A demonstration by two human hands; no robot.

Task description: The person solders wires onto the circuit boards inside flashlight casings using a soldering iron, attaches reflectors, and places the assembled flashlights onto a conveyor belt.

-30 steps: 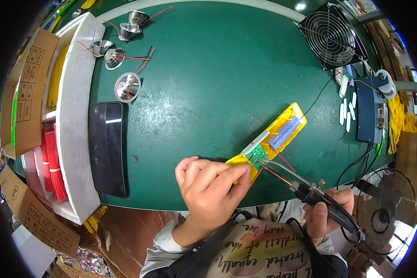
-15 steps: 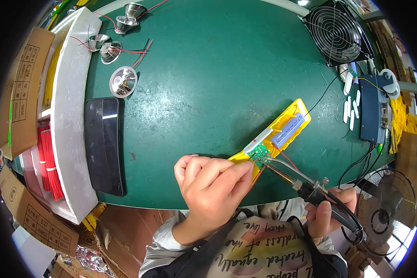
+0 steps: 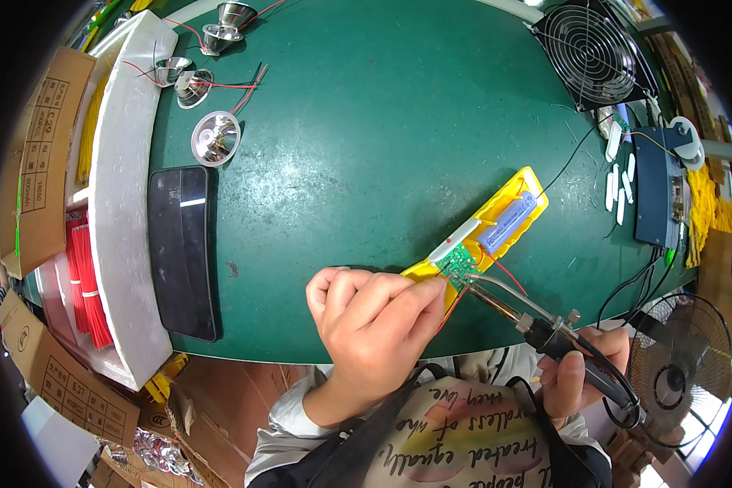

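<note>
A yellow plastic housing (image 3: 534, 184) lies slantwise on the green table near its front edge. It holds a blue cylindrical battery cell (image 3: 508, 223) and a green circuit board (image 3: 457, 262), with red and black wires running off it. My left hand (image 3: 374, 321) is closed over the housing's lower end, thumb and forefinger pinched at the board's edge; what lies between the fingertips is hidden. Gripped in my right hand (image 3: 576, 376) is a soldering iron (image 3: 550, 340) with a thin metal feed tube alongside. Its tip meets the board just right of my left fingertips.
A black flat device (image 3: 183, 254) lies at left beside a white foam box (image 3: 126, 195) of red and yellow wires. Several silver reflector cups (image 3: 216, 139) sit at the back left. On the right stand a black fan (image 3: 591, 55), white strips (image 3: 620, 187) and a blue box unit (image 3: 655, 191).
The view has shifted slightly. Both hands keep almost the same place, with the soldering iron's tip still at the board and the left fingers still pinched beside it.
</note>
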